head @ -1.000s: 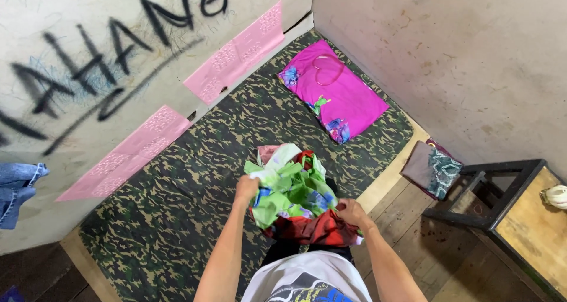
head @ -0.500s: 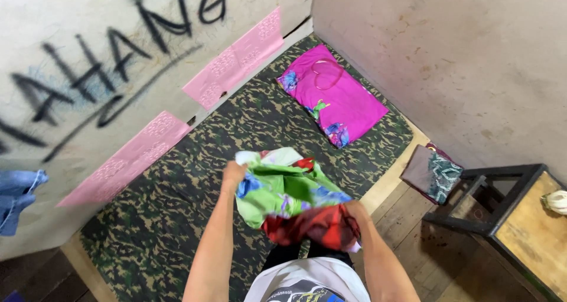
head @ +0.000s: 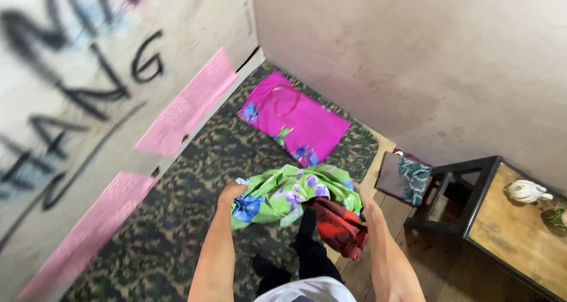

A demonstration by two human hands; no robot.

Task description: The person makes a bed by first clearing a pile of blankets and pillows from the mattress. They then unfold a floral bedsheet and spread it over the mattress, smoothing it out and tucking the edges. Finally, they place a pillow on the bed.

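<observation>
My left hand (head: 231, 193) grips the left end of a bunched green floral cloth (head: 289, 193), and my right hand (head: 361, 197) holds its right end. Both hands keep it raised in front of me above a camouflage-patterned mattress (head: 177, 219). A red cloth (head: 338, 225) hangs down from under the green one at my right hand. A magenta floral pillow (head: 295, 119) lies flat at the far end of the mattress, near the corner of the walls.
Two pink paper sheets (head: 189, 104) are stuck low on the painted left wall. A dark wooden side table (head: 502, 219) with a small white teapot (head: 524, 191) stands at the right. A folded dark cloth (head: 407, 175) lies on the wooden floor beside it.
The green cloth has been spread wider between my hands and lifted forward. The view has swung toward the far corner, so the pillow and table look closer.
</observation>
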